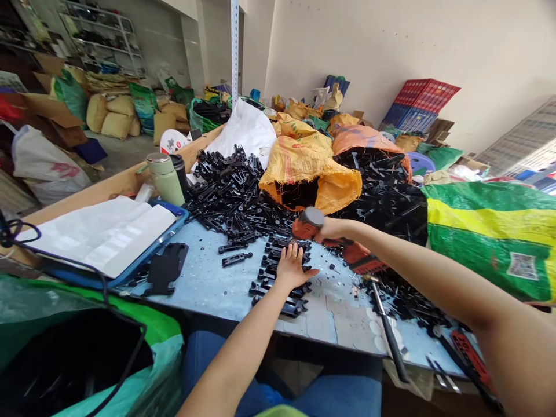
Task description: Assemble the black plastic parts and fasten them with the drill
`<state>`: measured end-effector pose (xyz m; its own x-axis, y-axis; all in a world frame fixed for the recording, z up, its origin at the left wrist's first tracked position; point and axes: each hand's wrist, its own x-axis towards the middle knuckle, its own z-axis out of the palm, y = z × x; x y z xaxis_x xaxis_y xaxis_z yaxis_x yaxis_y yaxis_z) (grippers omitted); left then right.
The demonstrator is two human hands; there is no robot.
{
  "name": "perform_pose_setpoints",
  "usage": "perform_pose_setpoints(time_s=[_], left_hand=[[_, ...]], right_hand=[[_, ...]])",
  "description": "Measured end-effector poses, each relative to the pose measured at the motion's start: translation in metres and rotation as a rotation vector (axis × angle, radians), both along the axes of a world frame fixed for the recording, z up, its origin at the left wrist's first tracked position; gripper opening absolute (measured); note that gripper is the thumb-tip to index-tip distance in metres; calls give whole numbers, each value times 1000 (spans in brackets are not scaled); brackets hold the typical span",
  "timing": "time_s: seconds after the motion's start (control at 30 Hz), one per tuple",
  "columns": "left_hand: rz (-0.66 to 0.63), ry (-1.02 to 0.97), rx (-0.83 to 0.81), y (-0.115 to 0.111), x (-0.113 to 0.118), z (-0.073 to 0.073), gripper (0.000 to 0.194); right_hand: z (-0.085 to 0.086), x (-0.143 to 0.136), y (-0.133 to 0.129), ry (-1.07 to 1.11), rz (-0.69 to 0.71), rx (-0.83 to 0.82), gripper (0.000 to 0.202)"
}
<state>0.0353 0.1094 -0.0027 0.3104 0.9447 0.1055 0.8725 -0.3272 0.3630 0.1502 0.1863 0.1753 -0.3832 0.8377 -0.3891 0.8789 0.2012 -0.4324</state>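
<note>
Head view, left hand: the left hand (293, 267) rests, fingers spread, on a row of narrow black plastic parts (273, 267).
Right hand: the right hand (329, 230) is wrapped round an orange-red and grey power tool (306, 225), its head near the row's far end.
Row: on the pale blue tabletop (208, 285).
Heap: loose black plastic pieces (232, 191), beside a yellow woven sack (302, 156).

Light-blue worktable (206, 286), heaped black parts (234, 194), blue tray (152, 253), hammer (390, 336)
</note>
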Motion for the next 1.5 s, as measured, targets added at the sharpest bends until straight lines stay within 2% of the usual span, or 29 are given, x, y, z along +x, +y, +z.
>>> perform_pose_setpoints(time_s=[0.07, 0.13, 0.27, 0.37, 0.7, 0.83, 0.97, 1.07, 1.17, 1.33, 1.5], left_hand=[[16, -6, 25, -1, -1, 0, 98], [24, -17, 28, 0, -1, -3, 100], [12, -27, 2, 2, 1, -9, 103], [6, -39, 5, 3, 2, -11, 104], [-12, -49, -27, 2, -2, -1, 103], [-21, -33, -73, 2, -2, 7, 103], [-2, -55, -72, -19, -7, 11, 104], [-9, -74, -15, -46, -14, 7, 99], [-22, -73, -17, -63, -20, 1, 95], [-63, -92, -9, -66, -22, 0, 94], [-44, -103, 1, -69, -23, 9, 93]], right_hand=[[-6, -37, 20, -111, 43, -37, 22], [-12, -61, 37, -203, 81, -80, 18], [-20, -79, 61, -365, 152, -122, 18], [-21, -81, 64, -430, 198, -137, 18], [-21, -85, 30, -479, 334, -194, 18], [-19, -91, 18, -495, 360, -164, 24], [-7, -90, -4, -499, 373, -116, 29], [-1, -88, -17, -506, 382, -130, 29], [-4, -91, -25, -517, 387, -141, 30], [-10, -97, -33, -556, 415, -120, 33], [-6, -98, -51, -595, 455, -11, 32]])
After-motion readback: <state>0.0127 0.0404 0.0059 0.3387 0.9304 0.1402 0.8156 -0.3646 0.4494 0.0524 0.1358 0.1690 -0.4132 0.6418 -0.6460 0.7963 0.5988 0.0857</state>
